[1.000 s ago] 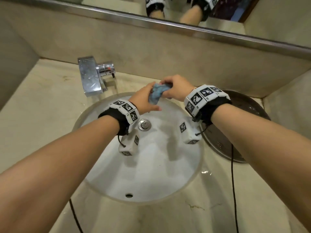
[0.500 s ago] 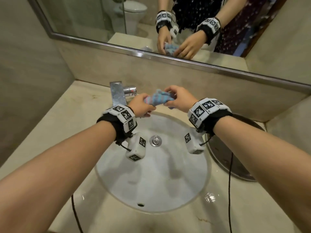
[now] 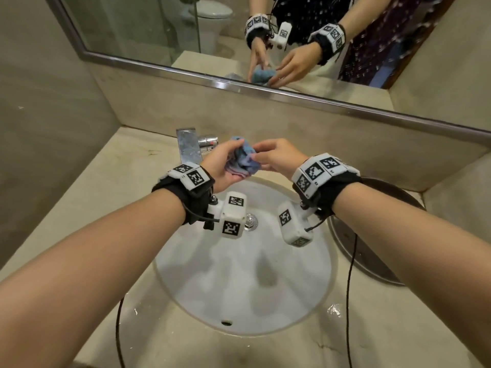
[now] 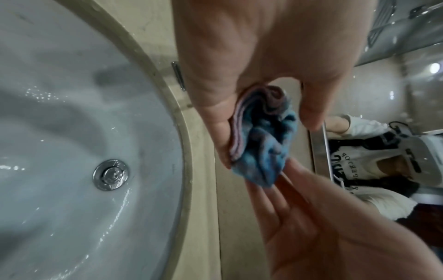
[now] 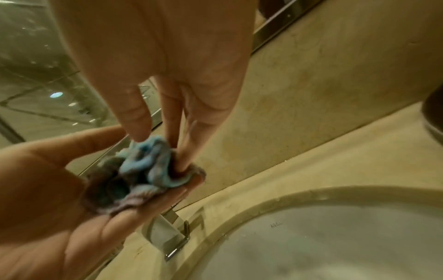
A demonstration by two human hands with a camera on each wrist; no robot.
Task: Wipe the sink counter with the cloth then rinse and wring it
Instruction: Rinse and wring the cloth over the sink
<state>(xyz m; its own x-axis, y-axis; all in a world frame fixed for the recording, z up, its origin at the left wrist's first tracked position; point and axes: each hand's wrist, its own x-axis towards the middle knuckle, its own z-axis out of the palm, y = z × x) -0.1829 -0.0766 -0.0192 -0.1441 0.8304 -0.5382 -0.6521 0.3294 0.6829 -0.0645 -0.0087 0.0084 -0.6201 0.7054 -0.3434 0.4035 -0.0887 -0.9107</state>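
I see a round white sink (image 3: 305,296) sunk into a beige stone desk (image 3: 87,221). The basin holds only a chrome drain plug (image 3: 251,221) and scattered water droplets. At the back left of the basin stands a chrome faucet (image 3: 190,148). My left hand (image 3: 221,166) is raised above the basin's far rim, palm up, fingers and thumb curled around a crumpled blue and pink cloth (image 3: 243,162). My right hand (image 3: 276,155) meets it from the other side, thumb and fingertips pinching the top of the same cloth. Both wrists wear bands with black-and-white markers. To the right of the sink, a dark round metal dish (image 3: 372,258) lies on the desk. Behind it all, a beige stone wall carries a metal-framed mirror (image 3: 265,35), reflecting both hands, the cloth, and a toilet (image 3: 212,17).
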